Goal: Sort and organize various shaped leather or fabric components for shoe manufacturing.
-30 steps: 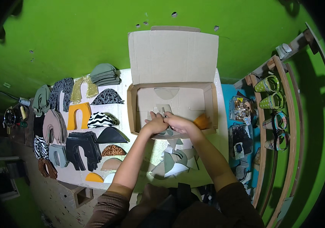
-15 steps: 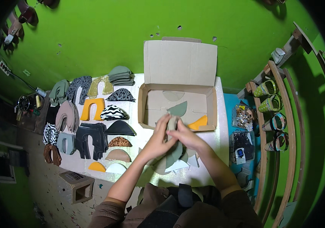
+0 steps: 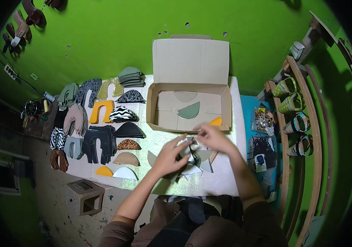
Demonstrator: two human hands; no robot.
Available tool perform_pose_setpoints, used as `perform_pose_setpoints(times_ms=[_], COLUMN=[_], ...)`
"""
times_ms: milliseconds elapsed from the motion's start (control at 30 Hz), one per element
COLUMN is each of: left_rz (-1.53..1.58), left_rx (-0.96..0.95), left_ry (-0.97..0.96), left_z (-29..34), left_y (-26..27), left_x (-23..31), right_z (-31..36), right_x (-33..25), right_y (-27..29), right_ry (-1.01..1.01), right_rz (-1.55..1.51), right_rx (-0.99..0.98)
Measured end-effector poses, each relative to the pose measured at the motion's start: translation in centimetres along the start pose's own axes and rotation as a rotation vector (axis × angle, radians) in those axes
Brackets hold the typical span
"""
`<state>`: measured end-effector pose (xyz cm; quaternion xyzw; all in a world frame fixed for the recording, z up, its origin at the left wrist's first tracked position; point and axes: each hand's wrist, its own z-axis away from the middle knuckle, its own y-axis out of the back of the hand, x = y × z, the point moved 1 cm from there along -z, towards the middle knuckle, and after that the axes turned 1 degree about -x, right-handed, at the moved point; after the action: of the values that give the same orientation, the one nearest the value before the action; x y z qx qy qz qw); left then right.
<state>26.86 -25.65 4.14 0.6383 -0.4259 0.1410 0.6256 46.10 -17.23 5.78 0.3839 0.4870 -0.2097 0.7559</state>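
Observation:
A loose pile of half-moon cut pieces (image 3: pixel 192 169) in white, grey and green lies on the table in front of me. My left hand (image 3: pixel 171 157) is over the pile's left side, its fingers apart, with no piece plainly held. Just right of it, at the pile's far side, is my right hand (image 3: pixel 215 139); its fingers are blurred by motion, so a grip cannot be made out. Beyond both hands stands an open cardboard box (image 3: pixel 165 126). Inside it lie a green half-moon piece (image 3: pixel 189 111), a beige one (image 3: pixel 185 96) and a partly hidden orange piece (image 3: pixel 216 121).
Sorted stacks of arch-shaped pieces (image 3: pixel 98 142) and half-moon pieces (image 3: pixel 128 129) cover the table's left. At right are clear tubs of small parts (image 3: pixel 263 120) and a wooden rack (image 3: pixel 306 123) holding sandals (image 3: pixel 291 103). A green wall (image 3: pixel 110 37) rises behind.
My hands were together around a grey-green piece at the box's near edge. They have parted and come back over the pile. The green half-moon in the box now shows whole and sits turned differently.

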Motion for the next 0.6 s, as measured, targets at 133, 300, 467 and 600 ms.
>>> perform_pose_setpoints(times_ms=[133,300,467,600], left_rz=[0.001,-0.154,-0.489,-0.645], left_rx=[0.109,-0.019,-0.181,-0.248], left_ry=[0.018,0.077,0.158,0.228], left_z=[-4.8,-11.2,-15.3,-17.0], left_y=[1.3,-0.4,-3.8,-5.6], left_x=[-0.6,-5.4,-9.0,-9.9], right_z=[-4.8,-8.5,-8.5,-8.4], right_x=[4.4,7.6,8.4,10.2], right_y=[4.5,5.8,5.0,5.1], right_ry=[0.14,-0.158,-0.087,-0.167], right_rz=[0.647,0.963,1.133,1.131], right_rx=[0.29,-0.2,-0.292,-0.331])
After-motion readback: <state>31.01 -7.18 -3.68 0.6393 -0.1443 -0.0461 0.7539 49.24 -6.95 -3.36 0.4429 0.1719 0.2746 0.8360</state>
